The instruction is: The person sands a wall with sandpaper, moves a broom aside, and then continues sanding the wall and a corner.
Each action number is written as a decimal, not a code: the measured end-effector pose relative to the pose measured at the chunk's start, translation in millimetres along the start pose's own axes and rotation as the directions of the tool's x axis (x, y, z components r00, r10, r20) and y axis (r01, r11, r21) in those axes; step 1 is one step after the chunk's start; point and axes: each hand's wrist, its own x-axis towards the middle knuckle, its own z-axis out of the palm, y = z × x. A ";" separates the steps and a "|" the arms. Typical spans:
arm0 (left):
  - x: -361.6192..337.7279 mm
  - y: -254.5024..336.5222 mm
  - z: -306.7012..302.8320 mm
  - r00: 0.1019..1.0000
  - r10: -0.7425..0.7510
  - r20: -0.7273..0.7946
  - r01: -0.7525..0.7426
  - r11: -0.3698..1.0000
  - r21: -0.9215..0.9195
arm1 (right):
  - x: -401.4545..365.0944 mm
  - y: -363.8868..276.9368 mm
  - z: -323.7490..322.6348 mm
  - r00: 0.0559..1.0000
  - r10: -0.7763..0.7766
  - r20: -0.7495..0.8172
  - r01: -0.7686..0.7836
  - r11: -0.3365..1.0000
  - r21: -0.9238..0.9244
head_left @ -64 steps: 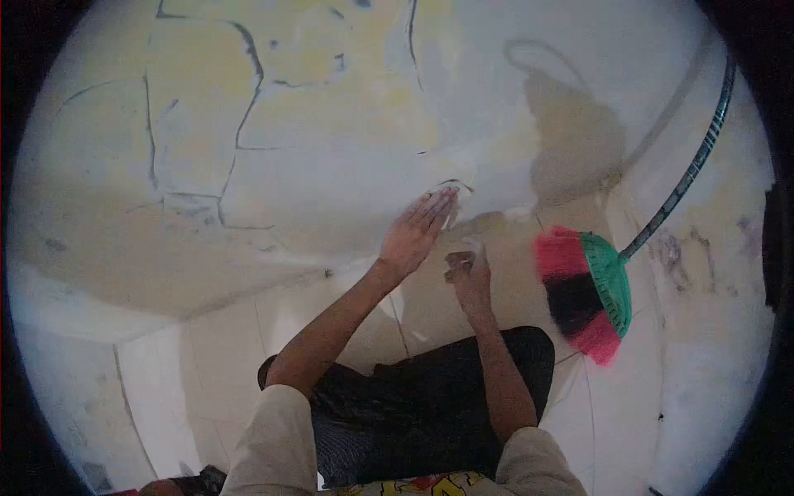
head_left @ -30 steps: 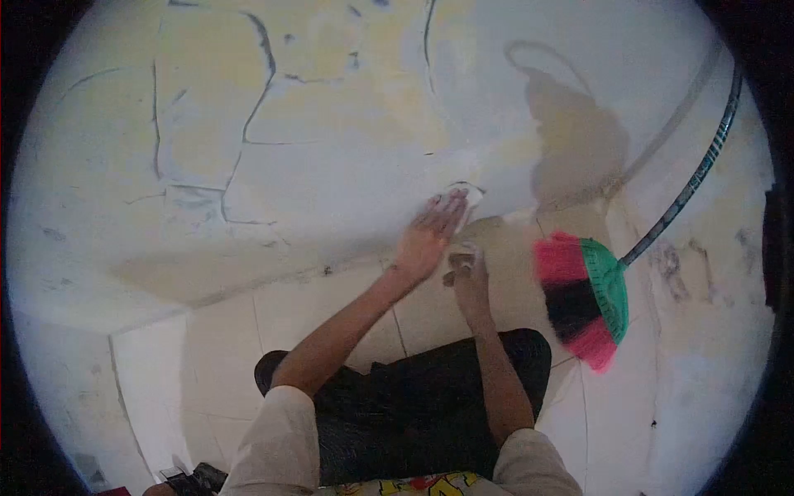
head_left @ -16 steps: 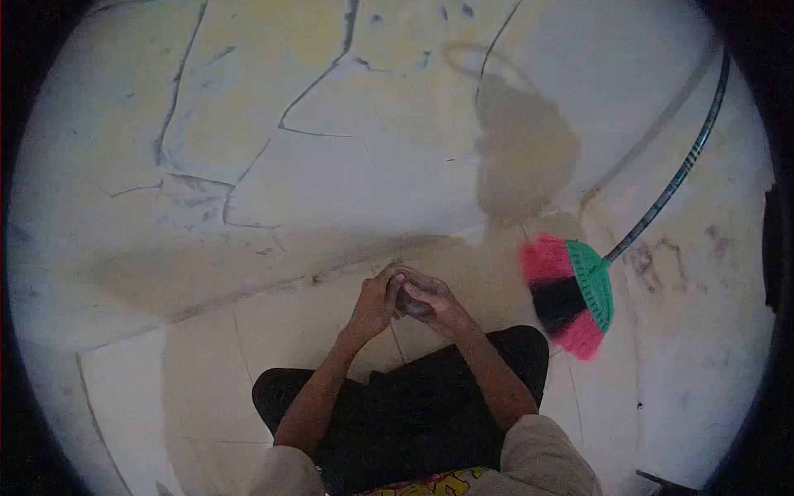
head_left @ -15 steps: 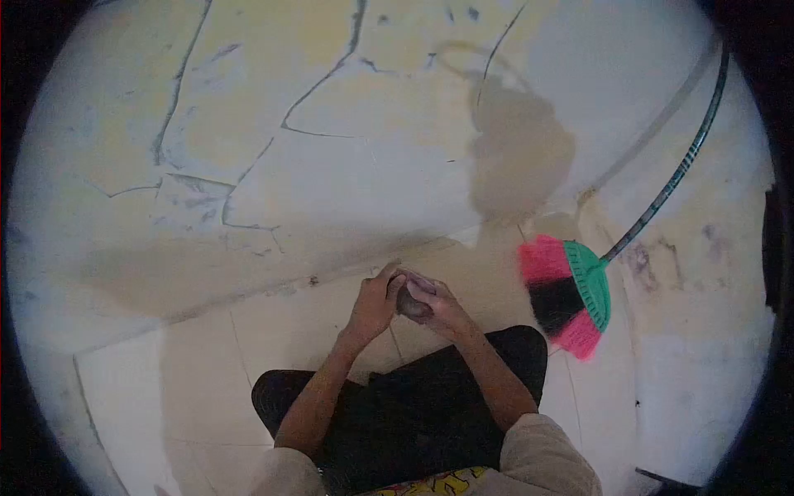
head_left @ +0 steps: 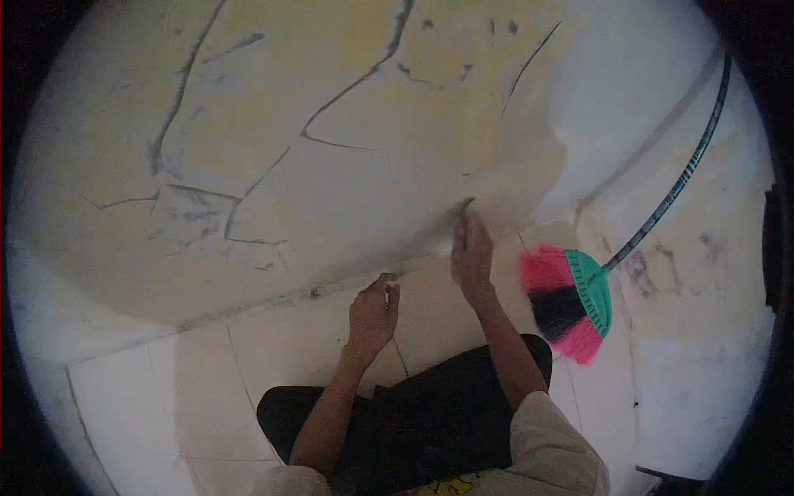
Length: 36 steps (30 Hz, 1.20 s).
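My right hand (head_left: 473, 255) reaches forward to the foot of the wall, its fingers stretched upward and close to the surface. A small dark patch shows at its fingertips. My left hand (head_left: 373, 317) hovers over the floor in front of my knees, fingers curled in and thumb near the index finger. What it holds, if anything, I cannot make out. The dark grey lump from the earlier view is hidden. Before both hands rises the cracked wall (head_left: 273, 174), pale with yellowish patches. My dark-clothed legs (head_left: 413, 422) are folded below.
To the right, a broom with a green head (head_left: 593, 291) and pink and black bristles (head_left: 556, 302) leans in the corner, its handle (head_left: 674, 182) rising up the wall. Light tiles (head_left: 211, 364) cover the floor. The wall's lower edge runs diagonally beyond my hands.
My hands have parted. The right hand moved up and forward to the wall; the left moved slightly down. The grey lump between them is out of sight. My head view shifted a little.
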 end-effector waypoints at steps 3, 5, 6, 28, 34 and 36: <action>2.1 -5.4 8.0 0.998 -0.040 0.045 0.039 0.999 0.036 | -15.3 -6.7 34.8 0.961 -0.274 0.028 0.274 0.962 -0.002; 3.5 -11.8 17.4 0.999 -0.013 0.034 0.011 0.999 0.051 | -23.0 1.2 44.7 0.931 -0.359 0.068 0.363 0.929 -0.070; 3.5 -14.4 19.3 1.000 0.022 0.014 -0.023 0.998 0.055 | -22.6 7.1 45.5 0.904 -0.422 0.061 0.426 0.900 -0.092; 2.9 -10.1 33.4 0.990 0.071 0.120 -0.094 0.976 0.195 | -6.3 -7.3 17.8 0.958 -0.096 0.272 0.110 0.993 -0.034; 3.3 -1.8 35.0 0.974 -0.055 0.218 0.010 0.979 0.203 | -16.6 8.7 33.2 0.999 0.020 0.029 -0.025 0.987 0.157; 5.2 -23.8 48.5 0.977 0.079 0.199 -0.124 0.967 0.222 | -17.1 -3.3 21.2 0.997 0.036 0.061 -0.049 0.973 0.227</action>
